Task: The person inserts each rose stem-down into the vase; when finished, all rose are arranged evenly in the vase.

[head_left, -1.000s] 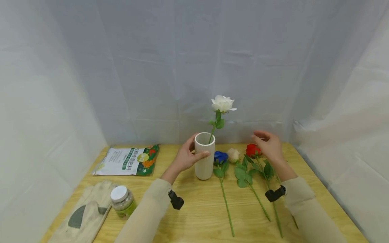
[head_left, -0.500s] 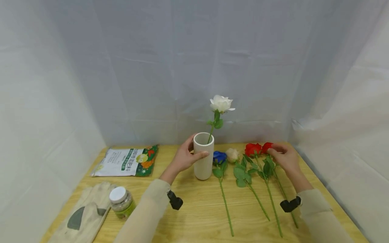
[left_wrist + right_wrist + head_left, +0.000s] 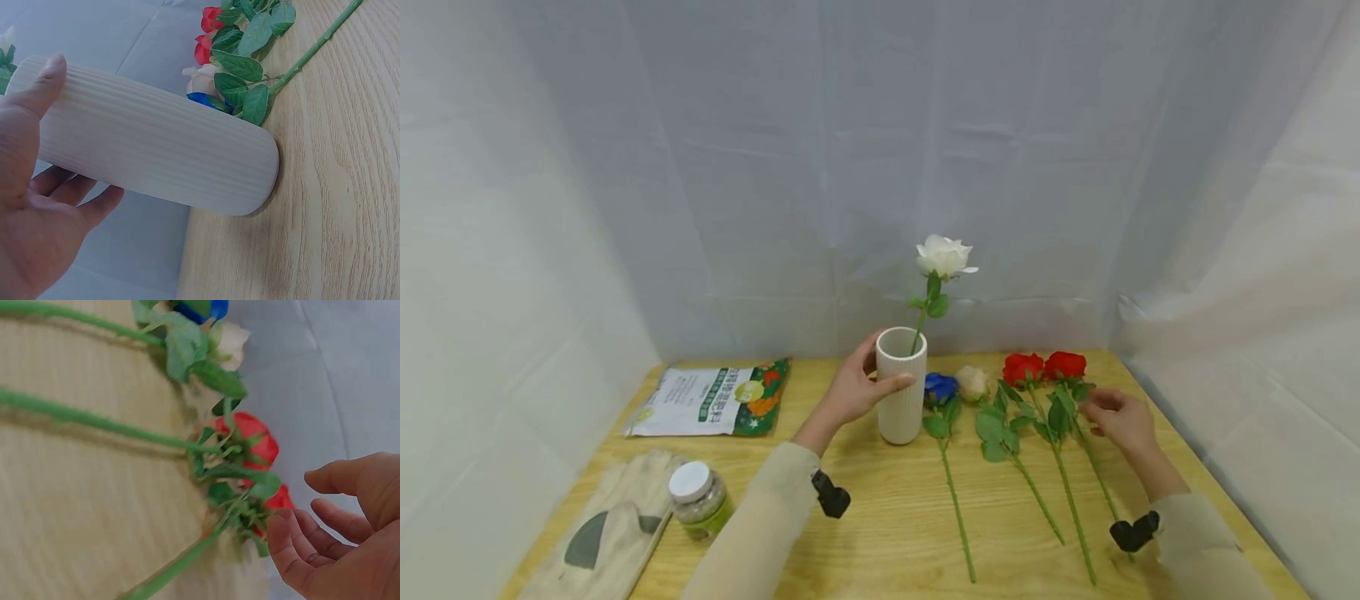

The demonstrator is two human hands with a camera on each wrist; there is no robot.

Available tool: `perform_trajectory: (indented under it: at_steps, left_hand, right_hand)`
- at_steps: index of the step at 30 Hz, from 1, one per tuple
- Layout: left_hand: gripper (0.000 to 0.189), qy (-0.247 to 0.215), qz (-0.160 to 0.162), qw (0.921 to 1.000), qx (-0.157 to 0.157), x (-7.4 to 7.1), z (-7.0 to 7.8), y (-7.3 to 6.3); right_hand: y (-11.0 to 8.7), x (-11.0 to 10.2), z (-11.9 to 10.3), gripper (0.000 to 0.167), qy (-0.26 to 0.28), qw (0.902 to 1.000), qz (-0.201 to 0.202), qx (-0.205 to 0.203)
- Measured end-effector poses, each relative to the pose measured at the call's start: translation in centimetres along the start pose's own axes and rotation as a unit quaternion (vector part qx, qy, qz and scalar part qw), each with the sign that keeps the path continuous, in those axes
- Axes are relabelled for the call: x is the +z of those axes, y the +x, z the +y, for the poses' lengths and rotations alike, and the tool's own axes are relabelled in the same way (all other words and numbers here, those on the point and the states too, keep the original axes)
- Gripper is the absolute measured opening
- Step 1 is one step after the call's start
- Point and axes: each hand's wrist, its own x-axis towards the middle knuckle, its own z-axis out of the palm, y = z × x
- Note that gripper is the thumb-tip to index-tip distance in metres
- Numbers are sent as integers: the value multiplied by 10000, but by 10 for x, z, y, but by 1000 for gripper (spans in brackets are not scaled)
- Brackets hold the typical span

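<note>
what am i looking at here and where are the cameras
No robot here: just a person's bare left hand and right hand. The wide picture is from a head-worn camera, the close-ups from wrist cameras. The left hand grips a white vase with a white rose leaning in it; the right hand, seemingly holding nothing, is beside the rightmost red rose. Also on the wooden table: another red rose, a cream rose, a blue rose, a bag, a jar and beige fabric.

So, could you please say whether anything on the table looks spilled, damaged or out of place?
Nothing stands out: the left hand has the upright vase in its grip, the jar is lidded, and no spill or damage shows.
</note>
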Motion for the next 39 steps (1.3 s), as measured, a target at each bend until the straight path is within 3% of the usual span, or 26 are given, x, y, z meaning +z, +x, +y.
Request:
perform_trajectory:
  at_steps: [12,20,27,29,39]
  left_hand:
    - [77,-30,-19,10000,-20,1,0,0]
    - [78,-37,2,9999,-123,1,2,1]
    - [78,-36,26,9999,-106,1,2,0]
    - [78,-42,13,9999,-130,1,2,0]
    - [78,-46,67,9999,-94,1,2,0]
  right_hand:
    - [-4,-3,27,54,-130,9997,7,211]
    - [-6,-5,34,57,-335,9981,-364,357]
    - [-6,-4,34,60,-1376,9888,-576,3]
    - [-5,-4,35,61,-1464,9873,-611,-58]
    - [-5,-8,36,61,-806,9932,-835,77]
